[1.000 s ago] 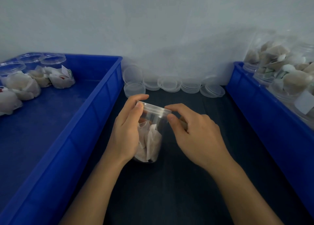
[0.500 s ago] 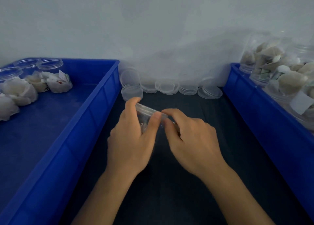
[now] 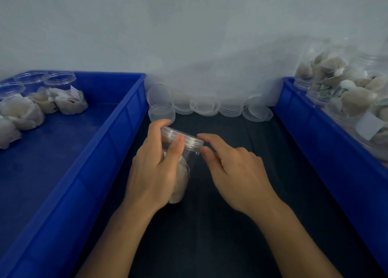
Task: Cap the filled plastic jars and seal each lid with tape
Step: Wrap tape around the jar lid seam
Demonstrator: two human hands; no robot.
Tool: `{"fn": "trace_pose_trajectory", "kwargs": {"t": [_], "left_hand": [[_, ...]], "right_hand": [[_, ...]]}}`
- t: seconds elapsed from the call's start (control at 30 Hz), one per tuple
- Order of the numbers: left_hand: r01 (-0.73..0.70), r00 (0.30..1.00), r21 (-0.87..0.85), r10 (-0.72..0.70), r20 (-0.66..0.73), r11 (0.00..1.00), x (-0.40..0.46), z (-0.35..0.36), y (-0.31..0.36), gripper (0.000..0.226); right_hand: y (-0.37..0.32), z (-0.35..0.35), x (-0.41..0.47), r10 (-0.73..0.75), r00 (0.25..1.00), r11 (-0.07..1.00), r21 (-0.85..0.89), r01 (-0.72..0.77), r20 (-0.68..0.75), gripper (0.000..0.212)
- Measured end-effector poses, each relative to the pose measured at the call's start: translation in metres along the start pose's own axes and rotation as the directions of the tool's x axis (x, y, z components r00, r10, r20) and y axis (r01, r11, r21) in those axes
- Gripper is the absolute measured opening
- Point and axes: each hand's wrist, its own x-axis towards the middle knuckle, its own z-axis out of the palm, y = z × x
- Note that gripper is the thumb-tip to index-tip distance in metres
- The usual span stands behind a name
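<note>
Both hands at centre of the dark table (image 3: 241,246). Left hand (image 3: 155,170) wraps the clear plastic jar (image 3: 184,166), thumb across its lidded top, fingers curled behind the rim. Right hand (image 3: 237,170) pinches at the lid (image 3: 184,137) edge on the jar's right side with thumb and index; what sits between those fingertips too small to tell. Jar tilted, top leaning away, filled with white paper-wrapped packets, bottom at or near the table.

Large blue bin (image 3: 90,172) left, holding open filled jars (image 3: 42,93) in its far corner. Second blue bin (image 3: 327,151) right, with capped filled jars (image 3: 346,93) piled above its rim. Row of spare clear lids (image 3: 205,106) stacked along the pale wall (image 3: 189,36) between the bins, well apart from the hands.
</note>
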Motion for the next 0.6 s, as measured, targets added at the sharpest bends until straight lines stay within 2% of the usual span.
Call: {"fn": "trace_pose_trajectory", "kwargs": {"t": [0.23, 0.33, 0.47, 0.6], "left_hand": [[0.033, 0.998, -0.197, -0.022, 0.058, 0.980, 0.0033, -0.0029, 0.0002, 0.041], [0.065, 0.995, -0.205, -0.047, 0.087, 0.977, 0.0028, -0.0039, -0.0014, 0.044], [0.025, 0.999, -0.037, -0.024, 0.029, 0.999, 0.0014, -0.0026, -0.0026, 0.061], [-0.053, 0.987, 0.203, 0.082, -0.139, 0.978, -0.0026, 0.0025, 0.0033, 0.047]], "right_hand": [[-0.0029, -0.0043, -0.0013, -0.005, 1.000, 1.000, 0.018, 0.005, 0.007, 0.041], [-0.0033, -0.0048, -0.0015, 0.001, 1.000, 0.997, 0.075, -0.001, 0.001, 0.040], [-0.0047, -0.0039, -0.0036, 0.018, 1.000, 0.994, 0.110, -0.016, -0.014, 0.040], [-0.0068, -0.0011, -0.0050, 0.032, 0.997, 0.998, 0.053, -0.028, -0.068, 0.041]]}}
